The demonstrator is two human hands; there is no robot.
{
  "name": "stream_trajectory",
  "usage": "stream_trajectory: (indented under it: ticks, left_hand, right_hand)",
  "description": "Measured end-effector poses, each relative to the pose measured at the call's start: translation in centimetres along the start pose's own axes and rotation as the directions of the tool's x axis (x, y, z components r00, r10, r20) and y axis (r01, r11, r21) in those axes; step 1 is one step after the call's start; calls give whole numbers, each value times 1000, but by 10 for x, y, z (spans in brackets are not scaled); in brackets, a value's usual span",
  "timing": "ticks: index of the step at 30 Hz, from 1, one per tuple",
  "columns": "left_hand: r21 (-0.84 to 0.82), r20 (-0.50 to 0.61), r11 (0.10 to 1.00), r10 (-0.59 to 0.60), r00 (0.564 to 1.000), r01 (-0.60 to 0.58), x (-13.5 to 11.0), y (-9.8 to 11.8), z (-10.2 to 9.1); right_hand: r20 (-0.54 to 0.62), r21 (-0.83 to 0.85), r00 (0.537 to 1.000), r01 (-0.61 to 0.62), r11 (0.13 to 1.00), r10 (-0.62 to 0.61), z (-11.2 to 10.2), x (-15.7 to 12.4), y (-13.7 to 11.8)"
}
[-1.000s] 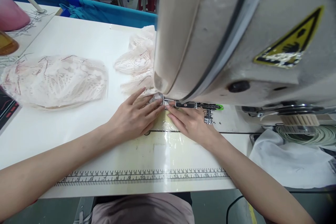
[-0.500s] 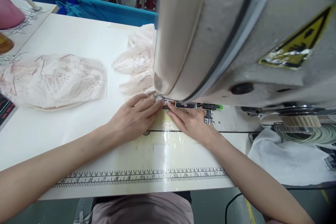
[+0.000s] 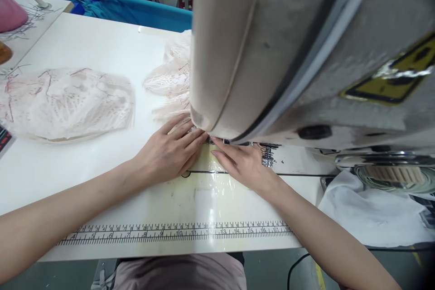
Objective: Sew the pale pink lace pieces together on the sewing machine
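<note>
Under the head of a sewing machine (image 3: 238, 54), both my hands work close to the presser-foot area, which the machine head partly hides. My left hand (image 3: 170, 152) lies over the near edge of a pale pink lace fabric (image 3: 170, 79), fingers stretched and slightly apart, pressing down on it. The tips of those fingers reach the underside of the machine. My right hand (image 3: 244, 163) rests on the machine bed to the right, index finger and thumb extended and apart, its index fingertip just beside my left fingertips. Whether it touches fabric is hidden.
Another lace piece with reddish threads (image 3: 68, 104) lies on the white table at left. A printed ruler strip (image 3: 176, 233) runs along the front edge. White cloth (image 3: 370, 208) lies at right; a pink cone (image 3: 10, 13) stands at far left. Blue fabric (image 3: 142, 13) borders the back.
The view has shifted slightly, so the machine head covers more of the presser-foot area. My left fingers have spread a little more over the lace; my right hand stays nearly in place.
</note>
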State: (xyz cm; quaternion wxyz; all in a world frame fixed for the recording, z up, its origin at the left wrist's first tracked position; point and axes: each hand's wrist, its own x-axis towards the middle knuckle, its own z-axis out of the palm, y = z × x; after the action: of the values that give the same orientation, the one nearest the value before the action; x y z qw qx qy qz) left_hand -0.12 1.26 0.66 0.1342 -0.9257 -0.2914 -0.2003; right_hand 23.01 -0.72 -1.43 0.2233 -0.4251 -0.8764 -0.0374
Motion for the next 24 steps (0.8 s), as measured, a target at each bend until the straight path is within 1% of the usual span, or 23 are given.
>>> stream_trajectory:
  ticks: [4, 9, 11, 13, 17, 20, 24]
  left_hand:
    - [0, 16, 1000, -8, 1000, 8, -1, 0, 1]
    - [1, 4, 1000, -31, 1000, 31, -1, 1, 3]
    - [21, 20, 999, -34, 999, 33, 0, 2, 2]
    - [29, 49, 999, -40, 998, 39, 0, 2, 1]
    - [20, 90, 998, -63, 994, 61, 1, 3, 0]
    - [-2, 80, 998, -64, 995, 64, 0, 2, 1]
    - [-24, 65, 997, -77, 995, 78, -2, 1, 4]
  right_hand:
    - [17, 4, 1000, -8, 1000, 8, 1, -1, 0]
    - [91, -12, 996, -19, 1000, 20, 2, -2, 0]
    - [107, -33, 994, -30, 999, 34, 2, -3, -1]
    - [102, -41, 994, -26, 999, 31, 0, -3, -1]
    - [85, 8, 996, -8, 1000, 8, -3, -1, 0]
    - [68, 37, 998, -3, 999, 1, -5, 1, 2]
    - [57, 83, 998, -36, 996, 31, -3, 1, 7]
